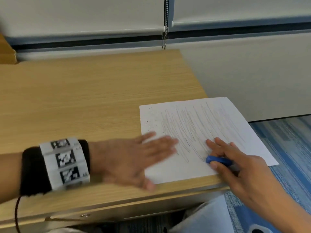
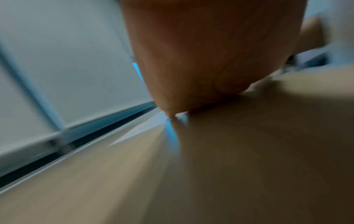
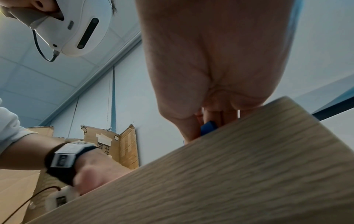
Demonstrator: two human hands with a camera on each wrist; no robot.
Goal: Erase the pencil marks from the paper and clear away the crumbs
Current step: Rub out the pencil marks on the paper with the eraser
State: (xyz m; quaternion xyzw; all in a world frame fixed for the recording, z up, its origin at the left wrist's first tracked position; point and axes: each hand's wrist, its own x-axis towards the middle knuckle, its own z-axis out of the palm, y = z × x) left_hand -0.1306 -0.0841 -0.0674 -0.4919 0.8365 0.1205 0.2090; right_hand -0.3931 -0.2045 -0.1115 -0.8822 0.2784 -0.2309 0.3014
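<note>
A white sheet of paper [image 1: 200,167] covered in grey pencil scribbles [image 1: 198,125] lies at the wooden desk's near right corner. Dark eraser crumbs [image 1: 152,118] dot its left margin. My left hand [image 1: 134,158] lies flat with straight fingers on the paper's left side, blurred. My right hand [image 1: 223,155] pinches a blue eraser [image 1: 218,160] between thumb and fingers and holds it against the lower part of the paper. In the right wrist view the blue eraser [image 3: 207,127] shows below the palm at the desk edge. The left wrist view is blurred; the left hand's heel [image 2: 201,75] touches the desk.
The wooden desk [image 1: 84,98] stretches left and back to a wall with window blinds [image 1: 84,14]. The paper's right corner overhangs the desk edge above blue carpet [image 1: 289,148]. A cardboard box [image 3: 118,145] stands beyond the desk in the right wrist view.
</note>
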